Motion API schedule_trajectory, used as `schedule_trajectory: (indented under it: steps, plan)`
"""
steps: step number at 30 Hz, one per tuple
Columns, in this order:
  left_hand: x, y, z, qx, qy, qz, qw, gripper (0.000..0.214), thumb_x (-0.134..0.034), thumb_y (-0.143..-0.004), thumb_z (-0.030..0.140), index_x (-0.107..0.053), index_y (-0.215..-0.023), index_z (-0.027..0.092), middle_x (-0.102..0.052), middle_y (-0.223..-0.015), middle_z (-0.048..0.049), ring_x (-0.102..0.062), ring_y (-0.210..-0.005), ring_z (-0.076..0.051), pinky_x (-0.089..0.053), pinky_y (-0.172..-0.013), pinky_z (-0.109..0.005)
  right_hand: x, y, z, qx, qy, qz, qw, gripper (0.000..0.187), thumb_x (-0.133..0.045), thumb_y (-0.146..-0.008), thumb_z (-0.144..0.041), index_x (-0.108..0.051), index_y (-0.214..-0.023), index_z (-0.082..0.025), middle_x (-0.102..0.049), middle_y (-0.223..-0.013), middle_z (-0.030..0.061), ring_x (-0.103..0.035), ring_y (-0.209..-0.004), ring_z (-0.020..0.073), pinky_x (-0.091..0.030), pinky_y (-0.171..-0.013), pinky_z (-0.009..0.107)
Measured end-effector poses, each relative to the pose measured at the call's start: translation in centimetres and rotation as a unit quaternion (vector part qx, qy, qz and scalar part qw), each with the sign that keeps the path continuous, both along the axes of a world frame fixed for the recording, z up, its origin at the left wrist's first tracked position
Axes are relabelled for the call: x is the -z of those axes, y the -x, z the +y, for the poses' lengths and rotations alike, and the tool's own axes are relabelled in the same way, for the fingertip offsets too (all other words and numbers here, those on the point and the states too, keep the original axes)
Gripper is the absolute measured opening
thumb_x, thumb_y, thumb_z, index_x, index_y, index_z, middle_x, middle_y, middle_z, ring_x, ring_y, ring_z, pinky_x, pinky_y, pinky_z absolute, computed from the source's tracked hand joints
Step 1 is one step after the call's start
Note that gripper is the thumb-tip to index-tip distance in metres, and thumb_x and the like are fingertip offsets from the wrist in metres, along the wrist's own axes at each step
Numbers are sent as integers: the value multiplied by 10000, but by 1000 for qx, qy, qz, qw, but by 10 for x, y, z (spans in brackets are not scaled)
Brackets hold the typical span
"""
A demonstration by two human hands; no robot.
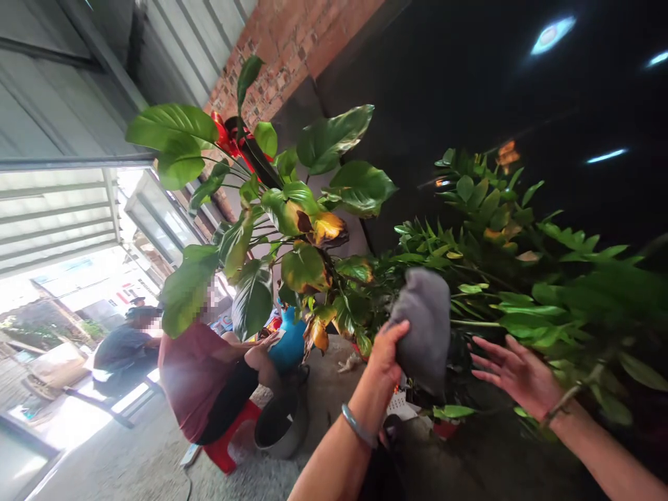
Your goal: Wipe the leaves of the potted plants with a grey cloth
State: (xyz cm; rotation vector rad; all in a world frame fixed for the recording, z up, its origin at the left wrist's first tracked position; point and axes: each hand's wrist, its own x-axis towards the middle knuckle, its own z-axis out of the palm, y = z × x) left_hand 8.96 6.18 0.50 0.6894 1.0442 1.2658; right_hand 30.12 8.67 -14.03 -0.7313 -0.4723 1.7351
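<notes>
A folded grey cloth (425,330) is gripped by my left hand (387,355), thumb on top, held up before the plants. A bangle circles that wrist. My right hand (516,379) is open to the right of the cloth, fingers spread and nothing in them. It is close to the stems and glossy leaves of a dense green plant (563,306), and a thin stem crosses its wrist. Left of the cloth stands a tall broad-leaved plant (305,268), several of its leaves yellowed and browned at the edges.
A person in a dark red shirt (195,376) sits on a red stool (234,431) at the left, near a blue bag-like object (287,337) and a dark bucket (284,424). Another person (128,351) sits farther back by the doorway. A dark glossy panel (470,83) rises behind the plants.
</notes>
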Motion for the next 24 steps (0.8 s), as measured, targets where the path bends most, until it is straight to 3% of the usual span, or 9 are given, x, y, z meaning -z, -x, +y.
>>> schedule_trajectory:
  steps: [3, 5, 9, 11, 14, 17, 19, 21, 24]
  plan:
    - [25, 2, -25, 95, 79, 52, 991, 303, -786, -343, 169, -640, -609, 168, -645, -575, -13, -555, -567, -165, -415, -640, -308, 5, -3, 2, -44, -13, -11, 999, 443, -572, -740, -607, -775, -887, -242, -733, -1150, 149, -625, -1122, 391, -498, -946, 549]
    - [18, 7, -35, 112, 86, 48, 989, 276, -766, -360, 153, -639, -605, 161, -626, -559, -10, -541, -551, -158, -398, -619, -299, 6, -3, 2, -50, -24, -10, 998, 470, -567, -731, -630, -771, -902, -243, -745, -1110, 157, -601, -1162, 395, -472, -976, 560]
    - [-23, 16, -20, 6, 23, -14, 1000, 256, -756, -450, 197, -676, -689, 150, -669, -635, -19, -564, -590, -156, -423, -646, -294, 3, 1, 0, -16, -22, -4, 1000, 448, -580, -725, -644, -765, -856, -258, -754, -1091, 127, -633, -1106, 397, -489, -952, 577]
    - [-32, 18, -6, -65, -1, -40, 997, 234, -757, -479, 211, -674, -692, 158, -682, -652, -14, -582, -614, -157, -447, -682, -294, 2, 4, 0, -5, -20, -4, 1000, 428, -585, -743, -623, -763, -871, -257, -745, -1122, 113, -653, -1068, 387, -509, -927, 570]
    - [-15, 20, -2, -75, 3, -26, 997, 273, -773, -461, 216, -678, -713, 171, -702, -681, -14, -608, -645, -164, -467, -712, -294, 3, 6, -1, 8, -17, -2, 1000, 395, -575, -769, -594, -759, -834, -251, -745, -1126, 112, -669, -1031, 376, -517, -908, 568]
    - [16, 24, -23, 16, 65, 20, 998, 319, -770, -392, 183, -678, -697, 168, -695, -635, -18, -598, -586, -169, -465, -648, -303, 5, 7, -1, 27, -2, -6, 1000, 364, -576, -774, -576, -752, -780, -258, -748, -1117, 118, -673, -1008, 378, -504, -905, 591]
    - [24, 28, -39, 70, 97, 33, 992, 322, -754, -367, 154, -676, -679, 164, -681, -598, -13, -588, -550, -166, -454, -610, -298, 5, 7, -3, 35, 8, -10, 999, 357, -589, -762, -578, -751, -766, -260, -750, -1110, 116, -667, -1019, 379, -488, -926, 591]
    - [17, 31, -46, 95, 91, 26, 991, 322, -749, -358, 140, -675, -669, 165, -674, -585, -1, -583, -537, -155, -442, -591, -282, 1, 7, -4, 25, 5, -16, 1000, 380, -602, -743, -592, -757, -786, -248, -752, -1099, 126, -652, -1056, 381, -472, -957, 577]
    - [-11, 30, -33, 73, 36, -1, 997, 333, -776, -350, 166, -678, -668, 169, -682, -596, 6, -582, -543, -143, -430, -575, -261, -5, 7, -6, -10, -15, -22, 1000, 380, -638, -716, -572, -759, -812, -225, -755, -1074, 148, -640, -1078, 391, -473, -961, 575]
